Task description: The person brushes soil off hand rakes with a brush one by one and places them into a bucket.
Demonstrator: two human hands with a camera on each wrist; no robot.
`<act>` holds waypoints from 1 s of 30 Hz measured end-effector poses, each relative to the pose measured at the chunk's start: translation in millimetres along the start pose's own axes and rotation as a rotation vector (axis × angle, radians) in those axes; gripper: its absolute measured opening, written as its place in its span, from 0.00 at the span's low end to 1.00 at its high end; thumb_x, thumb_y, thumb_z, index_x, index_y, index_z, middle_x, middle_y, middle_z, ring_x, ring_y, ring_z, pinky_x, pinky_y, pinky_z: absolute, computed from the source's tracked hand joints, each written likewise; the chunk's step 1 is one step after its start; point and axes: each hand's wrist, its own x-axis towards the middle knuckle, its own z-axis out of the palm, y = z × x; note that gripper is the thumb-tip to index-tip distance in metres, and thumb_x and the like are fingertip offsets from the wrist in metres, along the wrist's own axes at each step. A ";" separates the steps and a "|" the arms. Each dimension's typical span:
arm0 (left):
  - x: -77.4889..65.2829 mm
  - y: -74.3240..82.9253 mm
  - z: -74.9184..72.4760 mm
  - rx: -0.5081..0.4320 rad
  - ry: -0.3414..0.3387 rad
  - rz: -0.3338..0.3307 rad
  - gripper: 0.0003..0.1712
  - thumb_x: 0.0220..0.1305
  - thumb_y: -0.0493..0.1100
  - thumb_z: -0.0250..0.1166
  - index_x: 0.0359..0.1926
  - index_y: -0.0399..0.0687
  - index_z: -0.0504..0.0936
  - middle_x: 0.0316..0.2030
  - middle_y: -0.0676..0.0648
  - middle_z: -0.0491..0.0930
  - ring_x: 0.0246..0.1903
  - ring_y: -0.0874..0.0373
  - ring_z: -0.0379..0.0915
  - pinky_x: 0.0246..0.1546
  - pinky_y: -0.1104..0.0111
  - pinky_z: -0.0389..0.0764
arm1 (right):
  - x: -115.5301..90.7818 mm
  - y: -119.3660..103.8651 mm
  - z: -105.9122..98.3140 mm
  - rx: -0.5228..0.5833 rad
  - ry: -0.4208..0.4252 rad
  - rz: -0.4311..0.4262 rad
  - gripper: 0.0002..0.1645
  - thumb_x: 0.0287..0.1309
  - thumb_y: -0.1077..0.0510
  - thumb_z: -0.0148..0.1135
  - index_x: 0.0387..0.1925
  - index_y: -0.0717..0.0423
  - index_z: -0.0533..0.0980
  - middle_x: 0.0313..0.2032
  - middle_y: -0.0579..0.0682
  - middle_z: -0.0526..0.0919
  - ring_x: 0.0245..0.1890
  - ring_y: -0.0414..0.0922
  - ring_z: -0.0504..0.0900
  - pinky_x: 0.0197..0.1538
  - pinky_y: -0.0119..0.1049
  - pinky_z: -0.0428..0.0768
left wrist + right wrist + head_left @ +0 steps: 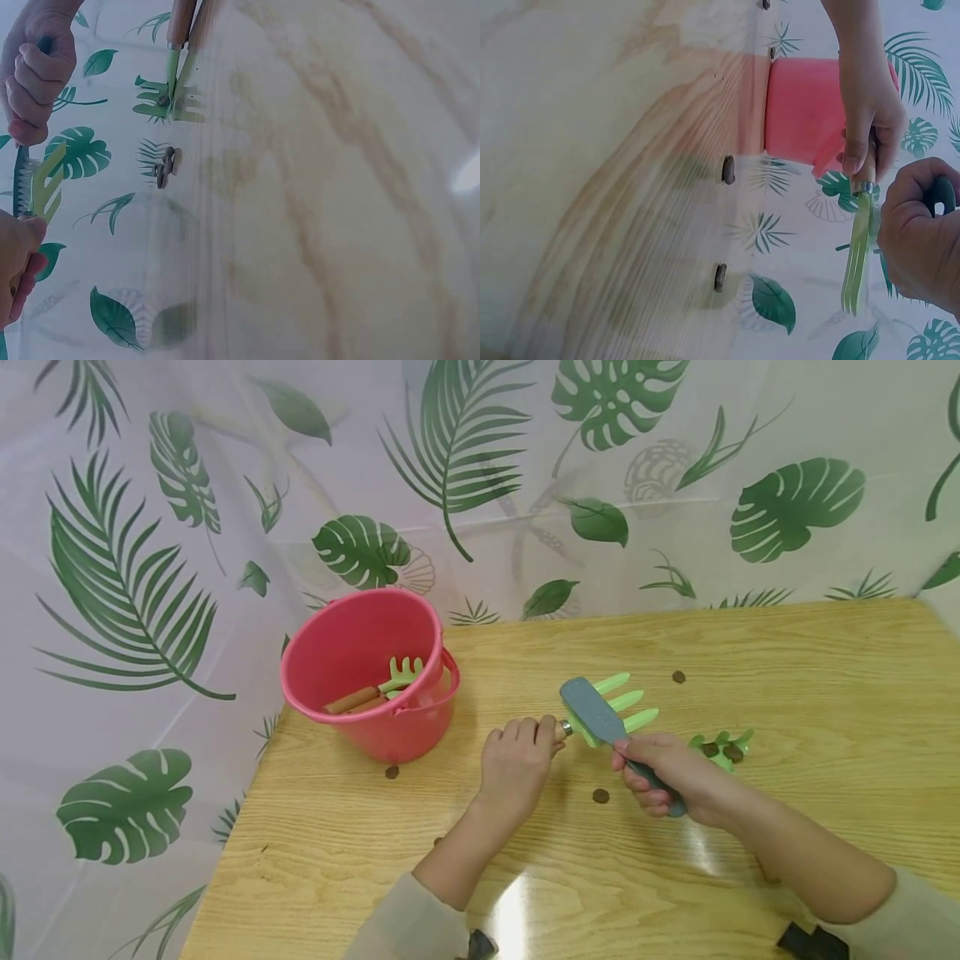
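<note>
My left hand [517, 764] grips the wooden handle of a green garden hand fork [642, 719], its tines pointing right. In my right hand [678, 768] is a grey scrub brush [596, 708], held by its handle with the head lying across the base of the tines. White bristles [25, 184] face the fork in the left wrist view. Under my right forearm, partly hidden, a green hand rake [722, 762] lies on the table with brown lumps [733, 752] at its prongs; its wooden handle [180, 26] shows in the left wrist view.
A pink bucket [401, 739] stands at the left, holding a small green rake [405, 673] with a wooden handle and another wooden-handled tool. Several brown lumps [601, 796] are scattered over the wooden table [825, 693]. A leaf-patterned sheet [525, 468] hangs behind and at the left.
</note>
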 end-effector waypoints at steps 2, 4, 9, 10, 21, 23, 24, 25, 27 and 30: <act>-0.5 -0.7 -0.8 -0.008 -0.006 -0.001 0.16 0.60 0.57 0.59 0.37 0.50 0.80 0.25 0.53 0.79 0.20 0.62 0.72 0.18 0.73 0.67 | -1.6 -1.3 -3.5 -0.002 0.021 -0.002 0.17 0.73 0.52 0.39 0.30 0.54 0.68 0.15 0.39 0.65 0.11 0.32 0.61 0.16 0.24 0.64; -0.8 -1.6 -1.6 -0.013 0.001 -0.001 0.17 0.58 0.57 0.61 0.37 0.50 0.80 0.25 0.53 0.79 0.21 0.62 0.72 0.18 0.73 0.68 | -3.6 -2.7 -7.6 -0.008 0.040 -0.003 0.17 0.73 0.52 0.39 0.30 0.54 0.68 0.15 0.39 0.65 0.12 0.33 0.61 0.16 0.24 0.65; -1.3 -3.8 -2.8 -0.002 0.017 0.001 0.17 0.57 0.57 0.63 0.37 0.50 0.79 0.24 0.53 0.78 0.20 0.62 0.71 0.18 0.73 0.68 | -6.7 -3.8 -18.1 -0.023 0.069 -0.003 0.17 0.73 0.52 0.38 0.31 0.55 0.68 0.16 0.40 0.65 0.12 0.33 0.61 0.16 0.24 0.65; -1.5 -4.1 -2.9 0.002 0.015 0.002 0.16 0.58 0.57 0.62 0.37 0.50 0.79 0.24 0.53 0.78 0.20 0.62 0.71 0.18 0.73 0.68 | -7.1 -3.6 -19.8 -0.027 0.070 -0.003 0.17 0.74 0.52 0.38 0.31 0.55 0.68 0.16 0.40 0.65 0.12 0.33 0.61 0.16 0.24 0.64; -5.5 -10.9 -0.6 -0.004 0.025 0.014 0.17 0.57 0.57 0.63 0.37 0.50 0.80 0.24 0.52 0.78 0.20 0.60 0.72 0.19 0.72 0.69 | -9.5 -2.1 -40.7 -0.072 0.159 0.013 0.17 0.74 0.53 0.35 0.32 0.56 0.67 0.15 0.39 0.64 0.11 0.32 0.60 0.16 0.23 0.65; -5.8 -12.9 -1.0 -0.011 0.031 0.007 0.16 0.58 0.57 0.61 0.37 0.50 0.79 0.24 0.52 0.78 0.20 0.60 0.72 0.18 0.71 0.69 | -9.3 -3.5 -46.1 -0.084 0.179 0.012 0.17 0.74 0.53 0.34 0.33 0.57 0.66 0.16 0.39 0.64 0.11 0.32 0.60 0.16 0.23 0.65; -5.8 -13.8 -1.4 -0.020 0.030 0.004 0.16 0.59 0.57 0.60 0.38 0.50 0.79 0.24 0.52 0.78 0.20 0.60 0.72 0.18 0.71 0.69 | -9.3 -4.4 -49.1 -0.088 0.190 0.012 0.17 0.74 0.53 0.33 0.33 0.57 0.66 0.16 0.39 0.64 0.11 0.32 0.60 0.16 0.23 0.65; -5.6 -14.7 -2.1 -0.032 0.030 0.000 0.16 0.60 0.56 0.59 0.38 0.50 0.79 0.25 0.52 0.78 0.20 0.60 0.72 0.18 0.71 0.69 | -9.3 -5.3 -52.0 -0.089 0.200 0.014 0.17 0.74 0.53 0.33 0.34 0.57 0.66 0.16 0.39 0.64 0.11 0.32 0.60 0.16 0.23 0.65; -5.0 -16.1 -2.3 -0.045 0.030 -0.003 0.16 0.63 0.56 0.55 0.38 0.50 0.79 0.25 0.52 0.78 0.20 0.60 0.72 0.18 0.71 0.69 | -10.0 -7.4 -57.1 -0.094 0.218 0.014 0.17 0.74 0.53 0.33 0.34 0.57 0.65 0.16 0.39 0.64 0.11 0.32 0.60 0.16 0.23 0.64; -3.5 -17.3 -3.5 -0.060 0.030 -0.002 0.17 0.65 0.55 0.53 0.38 0.49 0.79 0.24 0.51 0.77 0.20 0.60 0.72 0.18 0.72 0.68 | -11.8 -10.6 -62.2 -0.092 0.233 0.008 0.17 0.74 0.54 0.33 0.34 0.57 0.66 0.16 0.40 0.64 0.12 0.33 0.60 0.16 0.24 0.64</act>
